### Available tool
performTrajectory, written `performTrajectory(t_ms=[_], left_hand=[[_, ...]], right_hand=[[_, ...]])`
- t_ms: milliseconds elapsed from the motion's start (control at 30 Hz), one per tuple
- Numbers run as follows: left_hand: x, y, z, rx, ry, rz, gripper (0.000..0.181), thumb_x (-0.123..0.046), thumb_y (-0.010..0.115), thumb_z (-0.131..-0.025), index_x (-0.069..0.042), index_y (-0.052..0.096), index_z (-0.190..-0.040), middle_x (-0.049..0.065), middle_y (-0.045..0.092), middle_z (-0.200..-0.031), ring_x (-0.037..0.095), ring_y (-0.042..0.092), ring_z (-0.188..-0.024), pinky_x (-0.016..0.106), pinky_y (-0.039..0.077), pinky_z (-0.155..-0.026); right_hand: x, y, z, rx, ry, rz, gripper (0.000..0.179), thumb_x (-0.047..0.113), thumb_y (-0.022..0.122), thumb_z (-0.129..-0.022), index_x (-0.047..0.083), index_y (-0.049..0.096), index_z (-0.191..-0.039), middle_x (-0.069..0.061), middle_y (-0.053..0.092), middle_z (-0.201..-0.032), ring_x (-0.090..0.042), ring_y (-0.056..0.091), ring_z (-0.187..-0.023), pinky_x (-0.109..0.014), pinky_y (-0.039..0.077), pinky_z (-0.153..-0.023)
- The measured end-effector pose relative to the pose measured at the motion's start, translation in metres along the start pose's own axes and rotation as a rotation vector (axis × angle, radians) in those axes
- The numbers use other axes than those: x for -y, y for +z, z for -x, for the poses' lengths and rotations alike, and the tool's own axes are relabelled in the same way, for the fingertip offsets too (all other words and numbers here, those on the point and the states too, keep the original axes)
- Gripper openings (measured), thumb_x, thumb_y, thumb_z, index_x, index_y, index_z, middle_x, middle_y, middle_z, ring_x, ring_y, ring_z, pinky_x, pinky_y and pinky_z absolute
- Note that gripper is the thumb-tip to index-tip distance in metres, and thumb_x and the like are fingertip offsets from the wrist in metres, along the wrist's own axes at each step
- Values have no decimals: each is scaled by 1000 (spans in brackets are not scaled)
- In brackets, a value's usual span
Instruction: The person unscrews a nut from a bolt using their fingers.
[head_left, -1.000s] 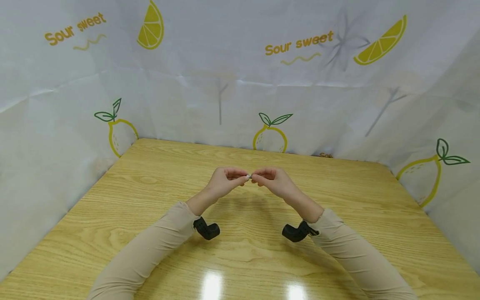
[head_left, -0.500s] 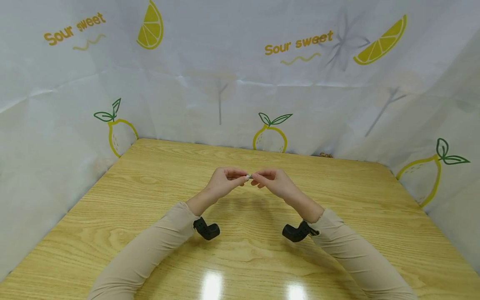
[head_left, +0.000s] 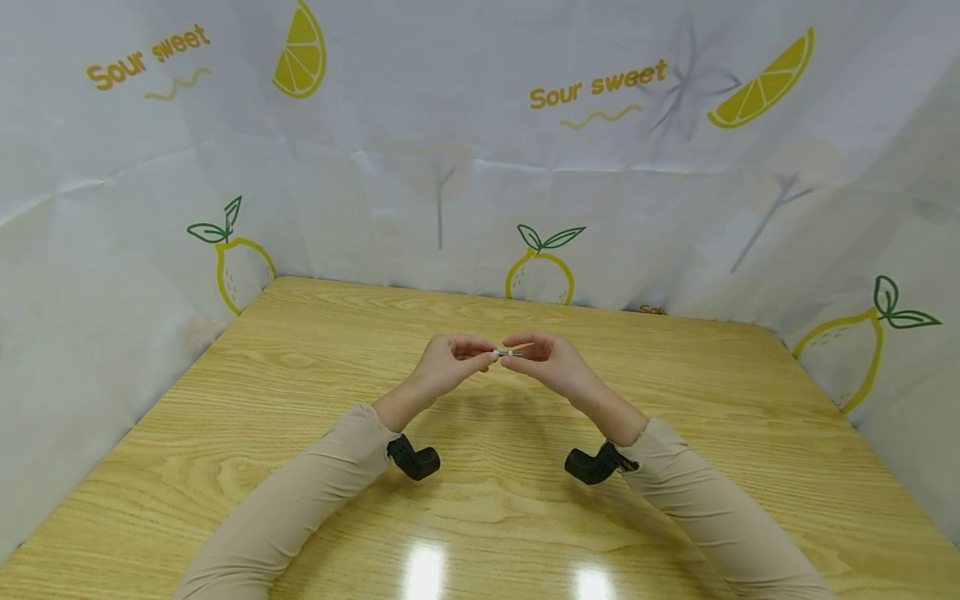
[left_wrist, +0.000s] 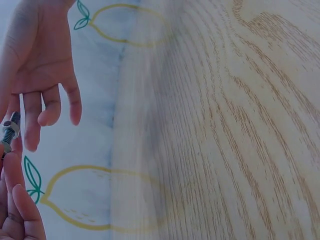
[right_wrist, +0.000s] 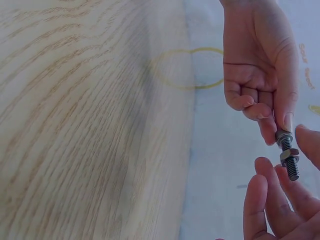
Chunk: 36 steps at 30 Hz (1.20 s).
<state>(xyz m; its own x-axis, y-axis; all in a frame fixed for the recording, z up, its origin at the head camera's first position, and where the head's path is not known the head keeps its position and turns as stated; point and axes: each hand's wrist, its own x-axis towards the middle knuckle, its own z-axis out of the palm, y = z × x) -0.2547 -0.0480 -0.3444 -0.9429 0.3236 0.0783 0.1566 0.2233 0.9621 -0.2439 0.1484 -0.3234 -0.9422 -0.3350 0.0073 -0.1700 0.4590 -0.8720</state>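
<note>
Above the table my left hand (head_left: 447, 365) pinches a metal bolt (right_wrist: 286, 141) by its head end between thumb and fingertips. The bolt lies roughly level, threaded end toward the right. A hex nut (right_wrist: 290, 154) sits partway along the thread, with thread showing beyond it. My right hand (head_left: 551, 364) is around that free end, thumb and fingers spread apart on either side of the nut. The left wrist view shows the bolt (left_wrist: 8, 133) at its left edge, with the right hand (left_wrist: 45, 65) reaching down from above. The bolt's head is partly hidden by the left fingers.
The wooden table (head_left: 480, 517) spreads beneath both hands. A white lemon-print cloth (head_left: 375, 208) hangs behind it and along its sides. Black wrist mounts (head_left: 414, 458) hang below both forearms.
The right thumb and fingers, closed on the bolt's right end before, have parted, and the nut and thread now show between them. The left hand keeps its place and grip.
</note>
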Motion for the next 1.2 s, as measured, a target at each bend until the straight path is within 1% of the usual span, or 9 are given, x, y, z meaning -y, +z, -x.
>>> performTrajectory(t_ms=[200,300,433,533,600,733,867,1033,1200], left_hand=[[1,0,0,2,5,2,27,-20,63,-90,-4,67,-111,20,68,-108,21,67,-89,46,50,-91],[1,0,0,2,5,6,27,-20,64,-89,-4,67,-111,20,68,-107,22,66,-89,46,50,-90],[0,0,0,-1,0,6,26,-19,64,-89,-4,68,-110,18,69,-105,18,66,-84,46,51,-90],[0,0,0,2,-5,7,26,-19,63,-89,-4,67,-111,19,69,-105,23,66,-86,46,51,-90],[0,0,0,4,-6,9,26,-19,63,-90,-4,67,-111,19,68,-106,30,65,-93,47,50,-90],[1,0,0,10,-4,14,26,-18,63,-90,-4,67,-111,21,67,-108,35,63,-97,48,50,-90],[1,0,0,10,-1,17,26,-18,63,-90,-3,67,-111,24,66,-109,35,63,-97,48,50,-90],[1,0,1,7,7,15,26,-18,63,-90,-3,67,-111,24,66,-109,35,64,-96,47,50,-90],[0,0,1,3,-6,12,27,-20,63,-90,-4,67,-111,19,68,-106,25,66,-89,46,51,-90]], right_hand=[[0,0,0,0,44,-8,36,32,55,-94,6,62,-118,-15,67,-112,-35,59,-107,-54,41,-100],[-1,0,0,-13,25,2,34,27,59,-92,6,61,-119,-15,65,-115,-32,60,-107,-51,44,-98],[-3,0,0,-21,-9,-10,34,20,64,-89,4,59,-120,-17,60,-120,-29,60,-107,-48,48,-94],[-2,0,0,-12,-10,-15,38,21,63,-90,5,56,-123,-18,59,-122,-30,59,-108,-50,47,-95],[-2,0,0,-2,4,-10,39,26,60,-92,6,55,-125,-19,60,-121,-33,58,-108,-52,45,-97],[-2,0,-2,17,35,5,38,32,53,-95,5,59,-121,-18,65,-115,-37,58,-107,-54,41,-100],[-3,0,-2,6,39,1,34,28,56,-94,5,61,-118,-15,66,-114,-33,59,-108,-52,43,-100],[-3,0,-1,-8,-12,1,34,20,63,-90,3,58,-120,-17,61,-120,-29,59,-110,-44,49,-94],[-3,0,-1,2,17,-7,41,29,59,-93,4,56,-124,-16,62,-120,-33,58,-111,-51,44,-99]])
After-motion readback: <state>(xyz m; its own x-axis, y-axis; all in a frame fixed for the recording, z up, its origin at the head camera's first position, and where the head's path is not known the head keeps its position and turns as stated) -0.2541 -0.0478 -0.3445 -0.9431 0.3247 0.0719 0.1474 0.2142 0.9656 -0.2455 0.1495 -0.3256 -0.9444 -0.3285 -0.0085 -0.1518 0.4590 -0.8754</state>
